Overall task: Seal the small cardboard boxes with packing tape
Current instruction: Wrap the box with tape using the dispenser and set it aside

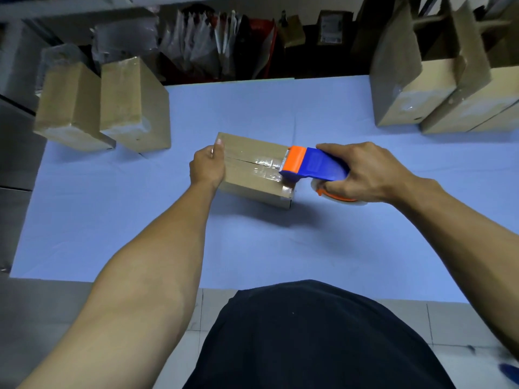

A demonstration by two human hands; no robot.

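Cardboard box [252,169] sits mid-table [252,248] on the blue cover, clear tape [266,164] shining along its top seam. Left hand [206,167] grips the box's left end, thumb on top. Right hand [365,172] grips a blue-orange tape dispenser [311,164], its front edge touching the box's right end. Taped boxes [104,108] stand far left.

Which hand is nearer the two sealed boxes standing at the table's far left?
Left. The left hand grips the centre box's end nearest the sealed boxes; the right hand is farther right.

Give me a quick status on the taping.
Left hand grips box. Right hand grips tape dispenser at the seam's right end. Nothing in the way.
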